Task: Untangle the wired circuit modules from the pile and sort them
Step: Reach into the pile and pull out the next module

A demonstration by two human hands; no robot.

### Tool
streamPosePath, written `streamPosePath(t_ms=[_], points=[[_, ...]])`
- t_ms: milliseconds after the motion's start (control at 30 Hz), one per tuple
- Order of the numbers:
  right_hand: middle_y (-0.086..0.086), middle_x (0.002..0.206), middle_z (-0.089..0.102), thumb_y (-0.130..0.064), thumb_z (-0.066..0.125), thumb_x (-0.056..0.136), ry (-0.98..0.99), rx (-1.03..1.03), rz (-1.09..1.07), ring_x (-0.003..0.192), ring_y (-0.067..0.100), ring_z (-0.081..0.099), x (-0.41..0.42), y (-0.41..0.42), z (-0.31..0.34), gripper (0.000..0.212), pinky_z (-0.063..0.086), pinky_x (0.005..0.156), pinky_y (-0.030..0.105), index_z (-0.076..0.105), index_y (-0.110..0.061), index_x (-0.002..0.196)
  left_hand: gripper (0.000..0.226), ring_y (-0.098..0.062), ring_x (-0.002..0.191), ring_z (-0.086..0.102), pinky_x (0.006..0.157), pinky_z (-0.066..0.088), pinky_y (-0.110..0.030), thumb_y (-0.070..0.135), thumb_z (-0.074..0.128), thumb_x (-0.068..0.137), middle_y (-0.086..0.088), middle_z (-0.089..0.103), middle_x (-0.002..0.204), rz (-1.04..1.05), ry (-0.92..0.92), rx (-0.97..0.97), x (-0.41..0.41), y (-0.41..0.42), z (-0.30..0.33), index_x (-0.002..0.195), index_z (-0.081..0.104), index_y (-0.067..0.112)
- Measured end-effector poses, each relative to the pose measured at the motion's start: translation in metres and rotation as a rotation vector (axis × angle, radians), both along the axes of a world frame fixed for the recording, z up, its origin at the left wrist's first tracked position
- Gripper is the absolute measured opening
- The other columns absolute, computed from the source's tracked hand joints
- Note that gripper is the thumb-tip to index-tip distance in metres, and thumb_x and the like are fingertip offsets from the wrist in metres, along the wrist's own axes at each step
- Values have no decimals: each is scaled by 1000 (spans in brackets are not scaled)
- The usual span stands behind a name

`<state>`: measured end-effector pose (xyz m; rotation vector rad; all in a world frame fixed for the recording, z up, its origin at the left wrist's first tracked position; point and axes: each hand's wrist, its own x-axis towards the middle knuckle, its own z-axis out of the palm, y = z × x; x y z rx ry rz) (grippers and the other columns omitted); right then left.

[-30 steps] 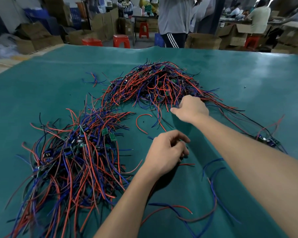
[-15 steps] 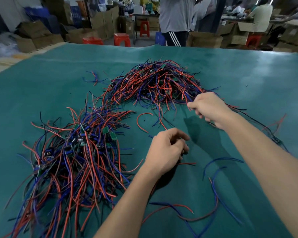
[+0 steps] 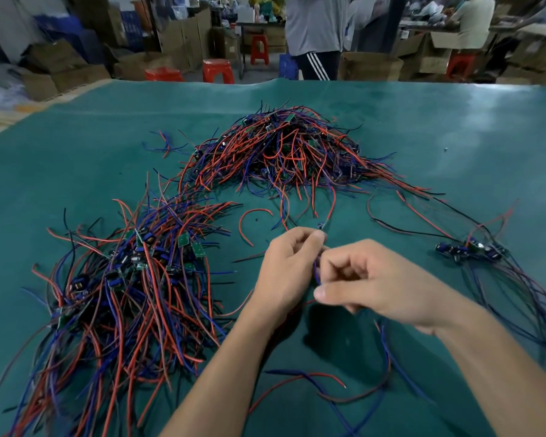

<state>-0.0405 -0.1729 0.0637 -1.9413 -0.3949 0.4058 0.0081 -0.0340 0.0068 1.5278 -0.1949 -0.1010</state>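
A tangled pile (image 3: 284,152) of red, blue and black wires with small circuit modules lies at the middle back of the green table (image 3: 76,146). A second, flatter heap (image 3: 130,279) of wired modules spreads at the left. A small cluster of modules (image 3: 470,249) lies at the right with wires trailing toward me. My left hand (image 3: 289,266) pinches a small wired module (image 3: 321,226) at its fingertips. My right hand (image 3: 369,279) is right beside it, fingers curled round a blue wire (image 3: 316,272) between the two hands.
Loose red and blue wires (image 3: 312,383) lie on the table near me. Beyond the table's far edge a person in a grey shirt (image 3: 316,29) stands among cardboard boxes (image 3: 369,67) and red stools (image 3: 218,69).
My right hand has come back from the edge of the far pile to a spot right beside my left hand, bringing a wired module. Both hands now hold it together.
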Motion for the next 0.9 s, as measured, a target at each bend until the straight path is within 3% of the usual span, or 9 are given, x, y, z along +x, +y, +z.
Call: streamPosePath(t_ms=[67,200,267,333,400,533,667,800,900], points=[[5,56,52,-19,73,81,25,25,50,55,16,46,-2,3,-5,25,35,55,26,58,-20,62,20,-11,64,63,70,53,-29,14,54,100,-2,72,72,1,-7,13,-1,1,1,96,68,0],[4,60,67,-24,74,85,58,6,61,54,10,51,-4,-5,-11,20,38,53,18,68,-15,68,10,-9,53,59,54,50,-18,4,59,96,-7,72,67,-9,6,9,-1,1,1,91,66,0],[4,64,71,-35,76,89,-16,9,-143,51,5,51,2,-16,-14,25,37,50,16,74,-17,72,10,-6,48,54,48,45,-16,1,60,95,-1,68,61,-34,10,-5,-2,1,1,88,66,4],[2,67,73,-44,73,91,-149,-62,-487,51,6,53,10,-25,-20,28,39,51,22,75,-21,75,13,-6,48,53,46,43,-16,1,61,94,-1,67,62,-68,2,-12,-2,1,-1,85,67,9],[2,71,74,-45,70,92,-148,-21,-664,55,13,55,15,-28,-29,29,39,47,27,75,-20,79,16,-7,51,54,48,43,-16,1,64,92,-1,69,64,-112,-24,-9,-3,2,-1,83,68,13],[11,65,61,-28,71,95,-68,216,-715,55,22,48,17,-18,-39,19,33,36,24,77,-14,84,21,-8,53,54,51,43,-15,-1,67,90,1,70,65,-194,-84,32,-6,2,-1,80,72,17],[10,84,75,-12,66,96,-80,427,-701,61,12,59,17,-17,-34,13,46,46,21,79,-11,92,16,-10,57,56,53,44,-17,7,62,96,-2,71,70,-200,-67,44,-7,1,1,86,71,17],[13,95,77,-26,64,89,110,794,-587,64,12,65,16,-30,-21,23,50,52,19,82,-13,95,28,-15,61,58,52,45,-22,23,38,108,-15,72,81,-171,29,4,-7,-2,4,109,62,10],[11,100,77,-30,62,88,177,847,-487,68,12,65,15,-28,-21,27,48,52,21,82,-16,99,34,-14,56,56,50,44,-22,24,34,109,-12,68,74,-143,45,-12,-7,-3,5,114,61,3]])
